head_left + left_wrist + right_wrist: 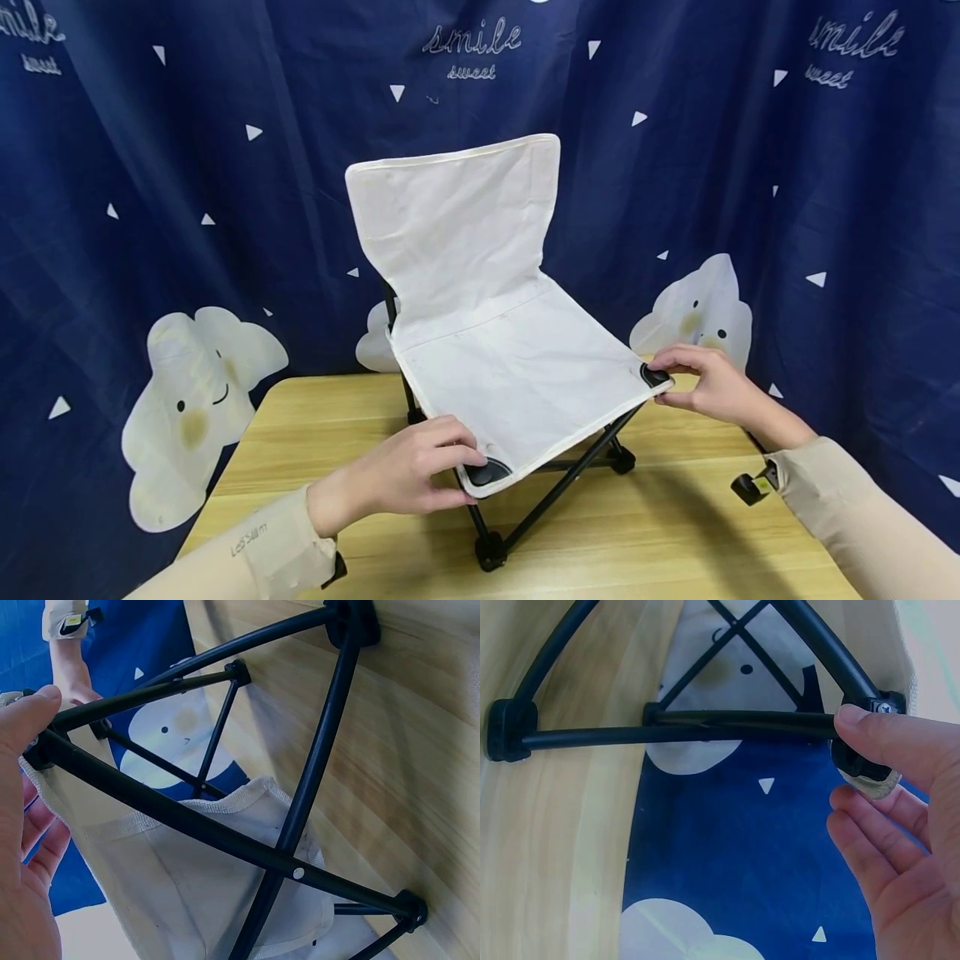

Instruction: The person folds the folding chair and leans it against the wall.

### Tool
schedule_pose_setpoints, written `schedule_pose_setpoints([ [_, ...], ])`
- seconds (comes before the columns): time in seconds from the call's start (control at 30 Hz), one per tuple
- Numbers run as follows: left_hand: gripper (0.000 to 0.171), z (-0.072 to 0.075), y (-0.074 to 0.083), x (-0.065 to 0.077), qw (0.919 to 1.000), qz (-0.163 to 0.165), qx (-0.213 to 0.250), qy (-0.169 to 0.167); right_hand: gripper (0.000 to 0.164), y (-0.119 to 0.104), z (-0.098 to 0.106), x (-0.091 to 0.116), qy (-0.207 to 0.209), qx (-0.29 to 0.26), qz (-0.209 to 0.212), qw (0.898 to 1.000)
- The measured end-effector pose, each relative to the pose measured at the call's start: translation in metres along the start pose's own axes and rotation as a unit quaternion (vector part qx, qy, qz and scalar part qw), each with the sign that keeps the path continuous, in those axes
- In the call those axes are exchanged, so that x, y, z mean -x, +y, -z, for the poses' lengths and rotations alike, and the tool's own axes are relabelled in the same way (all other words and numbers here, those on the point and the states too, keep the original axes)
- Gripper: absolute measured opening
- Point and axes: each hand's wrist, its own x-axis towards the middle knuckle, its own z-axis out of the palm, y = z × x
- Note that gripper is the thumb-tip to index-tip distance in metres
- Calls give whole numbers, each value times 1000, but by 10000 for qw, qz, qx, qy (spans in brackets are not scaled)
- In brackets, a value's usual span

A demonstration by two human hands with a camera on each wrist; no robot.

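Observation:
A small folding chair (495, 358) with a white fabric seat and back stands unfolded on the wooden table, its crossed black legs (551, 500) spread. My left hand (408, 467) pinches the seat's near left corner, fingers above on the black corner patch (487, 472) and thumb below. At the near right corner my right hand (708, 383) pinches the other black patch (654, 375) the same way. The left wrist view shows the left thumb (34, 720) by a black corner joint under the seat. In the right wrist view, the right thumb (885, 739) presses a black plastic joint (859, 757).
The wooden table (315, 433) carries the chair, whose black feet (491, 552) rest on its top. Close behind hangs a dark blue curtain (225, 167) with white clouds and triangles. A small black device (750, 487) is strapped at the right sleeve.

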Motion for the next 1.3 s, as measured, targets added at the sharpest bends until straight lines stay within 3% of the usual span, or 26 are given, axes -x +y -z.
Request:
schedule_pose_setpoints([
  [0.37, 41, -4, 3, -2, 9998, -51, -137, 118, 52, 1, -1, 0, 127, -89, 171, 9997],
  [0.6, 39, -5, 4, -1, 9998, 79, 44, 159, 50, -1, -1, 0, 191, -40, 249, 9995],
  [1.3, 43, -8, 7, -3, 9989, 236, 194, 367, 50, 0, -3, 1, 347, 65, 88, 9993],
])
